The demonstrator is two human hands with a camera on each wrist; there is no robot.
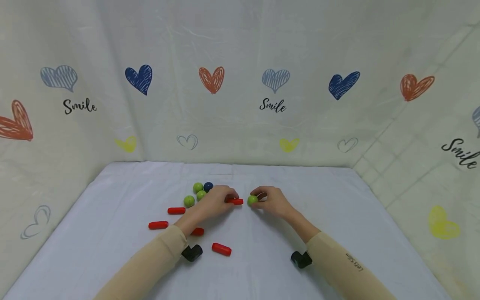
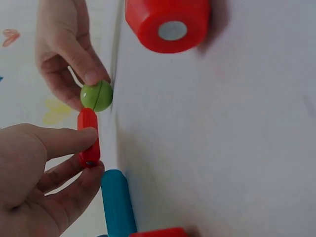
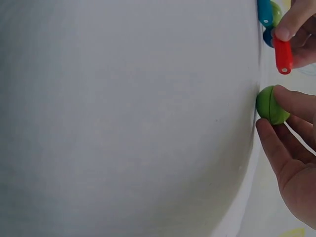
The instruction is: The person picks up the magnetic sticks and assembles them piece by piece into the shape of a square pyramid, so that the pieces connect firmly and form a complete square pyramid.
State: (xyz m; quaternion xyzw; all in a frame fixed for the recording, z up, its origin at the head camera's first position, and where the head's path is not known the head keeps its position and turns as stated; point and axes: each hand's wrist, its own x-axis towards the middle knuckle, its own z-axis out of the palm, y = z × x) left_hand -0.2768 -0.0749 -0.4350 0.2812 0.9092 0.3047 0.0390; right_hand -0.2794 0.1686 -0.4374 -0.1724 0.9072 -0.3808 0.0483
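Note:
Between thumb and fingers, my left hand [image 1: 216, 201] pinches a red magnetic rod [image 1: 237, 201], its free end pointing right. Facing it, my right hand [image 1: 274, 202] holds a green ball [image 1: 252, 201] with a seam round it, by thumb and fingertips. A small gap separates rod and ball in the head view; the right wrist view also shows them apart. The rod's exposed end has a silvery disc in the right wrist view. A teal rod [image 2: 117, 202] lies just beyond my left fingers in the left wrist view; the left hand hides it from the head camera.
Left of my left hand sit several green balls [image 1: 189, 201] and a dark blue ball [image 1: 208, 186]. More red rods [image 1: 176, 211] lie nearer on the white tabletop, one [image 1: 221, 249] between the forearms. Black wrist cameras [image 1: 301, 260] hang below both sleeves. A heart-printed cloth stands behind.

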